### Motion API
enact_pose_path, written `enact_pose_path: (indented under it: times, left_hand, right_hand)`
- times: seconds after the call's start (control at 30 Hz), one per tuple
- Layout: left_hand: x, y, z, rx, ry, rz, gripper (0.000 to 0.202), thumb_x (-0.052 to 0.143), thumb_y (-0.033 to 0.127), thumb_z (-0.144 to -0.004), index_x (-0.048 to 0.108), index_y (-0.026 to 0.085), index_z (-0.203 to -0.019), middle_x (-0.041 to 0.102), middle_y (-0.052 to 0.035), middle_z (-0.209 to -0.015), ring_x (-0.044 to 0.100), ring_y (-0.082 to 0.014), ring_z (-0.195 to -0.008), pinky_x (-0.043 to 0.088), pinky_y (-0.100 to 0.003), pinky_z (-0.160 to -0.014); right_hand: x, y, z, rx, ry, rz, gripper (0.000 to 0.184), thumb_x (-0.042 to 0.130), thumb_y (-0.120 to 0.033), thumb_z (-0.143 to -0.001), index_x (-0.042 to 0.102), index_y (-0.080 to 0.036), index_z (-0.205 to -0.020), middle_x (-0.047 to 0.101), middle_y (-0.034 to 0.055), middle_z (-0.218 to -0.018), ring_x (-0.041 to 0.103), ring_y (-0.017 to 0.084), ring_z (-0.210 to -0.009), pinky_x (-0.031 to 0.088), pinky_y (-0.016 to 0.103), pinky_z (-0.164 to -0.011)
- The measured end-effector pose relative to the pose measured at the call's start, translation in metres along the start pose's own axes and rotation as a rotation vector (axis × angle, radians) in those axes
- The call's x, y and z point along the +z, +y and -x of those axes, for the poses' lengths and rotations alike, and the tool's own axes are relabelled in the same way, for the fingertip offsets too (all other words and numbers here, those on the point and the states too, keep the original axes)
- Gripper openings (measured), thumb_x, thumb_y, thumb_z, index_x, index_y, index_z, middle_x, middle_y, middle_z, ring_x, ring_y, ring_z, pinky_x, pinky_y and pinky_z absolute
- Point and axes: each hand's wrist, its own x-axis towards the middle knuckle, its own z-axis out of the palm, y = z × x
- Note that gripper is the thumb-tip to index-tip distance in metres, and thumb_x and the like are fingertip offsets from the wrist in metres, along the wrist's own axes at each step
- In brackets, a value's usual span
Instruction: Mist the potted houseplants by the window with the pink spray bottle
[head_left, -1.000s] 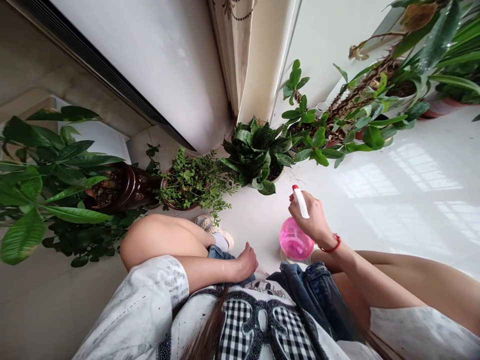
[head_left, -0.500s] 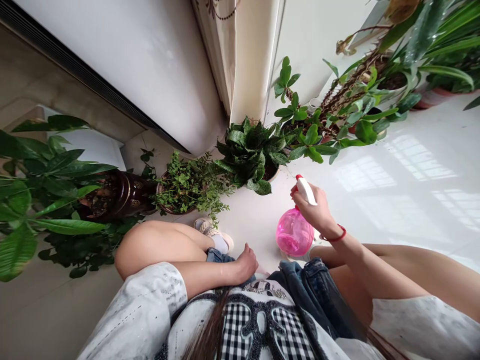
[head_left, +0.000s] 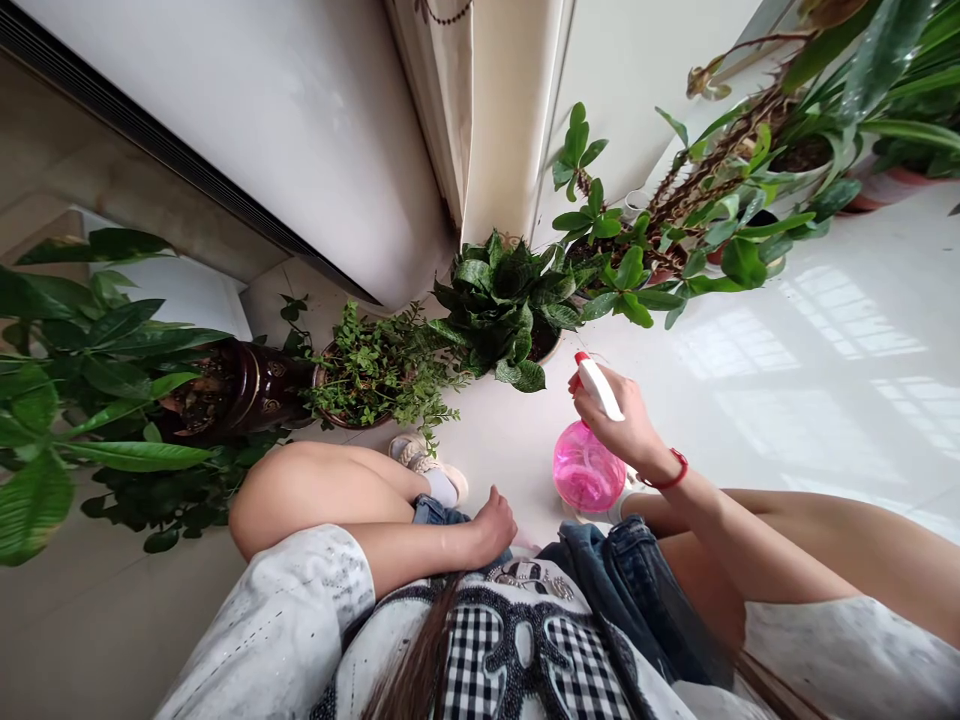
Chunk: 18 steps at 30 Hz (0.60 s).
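My right hand (head_left: 626,425) grips a pink spray bottle (head_left: 587,470) with a white trigger head and red nozzle (head_left: 598,385). The nozzle points toward a dark-leaved potted plant (head_left: 510,305) just ahead on the floor. My left hand (head_left: 495,522) rests in a loose fist on my lap, against my denim shorts, holding nothing. I am crouched with both knees up.
Several potted plants line the wall: a small-leaved one (head_left: 375,370), a large-leaved one in a dark glazed pot (head_left: 247,385) at left, and tall leafy ones (head_left: 720,220) at right. A white standing unit (head_left: 300,130) and curtain (head_left: 442,100) are behind. Glossy white floor (head_left: 810,380) spreads right.
My right hand with the spray bottle has shifted slightly left and tilted its nozzle toward the dark-leaved plant. My left hand has stayed on my lap.
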Motion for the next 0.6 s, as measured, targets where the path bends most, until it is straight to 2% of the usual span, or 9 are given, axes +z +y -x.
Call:
enact_pose_path:
  times: [0.07,0.2,0.4,0.6]
  left_hand:
    - [0.0008,-0.0007,0.0001,0.001,-0.006,-0.001,0.041,0.044,0.015,-0.101,0.069,0.009,-0.132,0.072,-0.0208,-0.132,0.064,-0.0348,-0.130,0.046,-0.055,-0.113]
    - [0.0032,-0.0011,-0.0003,0.000,0.006,-0.001,0.042,0.043,0.016,-0.102,0.069,0.009,-0.133,0.071,-0.0199,-0.133,0.064,-0.0348,-0.129,0.045,-0.053,-0.113]
    - [0.0057,0.0010,-0.0006,-0.007,0.017,0.003,0.041,0.044,0.017,-0.101,0.070,0.009,-0.132,0.072,-0.0187,-0.133,0.064,-0.0350,-0.128,0.044,-0.052,-0.112]
    - [0.0068,0.0010,0.0021,0.004,0.032,-0.005,0.041,0.044,0.016,-0.100,0.070,0.009,-0.132,0.072,-0.0196,-0.132,0.065,-0.0351,-0.127,0.044,-0.054,-0.113]
  right_hand:
    - [0.0020,0.0001,-0.0003,-0.035,-0.006,0.001,0.013,0.052,-0.028,-0.075,0.059,-0.021,-0.083,0.067,0.0041,-0.079,0.059,0.018,-0.067,0.046,0.034,-0.067]
    - [0.0065,-0.0006,0.0008,-0.070,0.014,0.020,0.009,0.052,-0.027,-0.075,0.057,-0.022,-0.080,0.063,0.0026,-0.072,0.057,0.018,-0.064,0.045,0.034,-0.066]
    - [0.0083,-0.0004,-0.0010,0.010,0.091,0.058,0.009,0.051,-0.027,-0.076,0.056,-0.022,-0.081,0.064,0.0044,-0.077,0.056,0.018,-0.064,0.043,0.033,-0.064]
    - [0.0063,-0.0046,-0.0046,0.012,0.110,0.036,0.008,0.052,-0.030,-0.075,0.055,-0.023,-0.078,0.063,0.0029,-0.071,0.056,0.018,-0.061,0.043,0.034,-0.063]
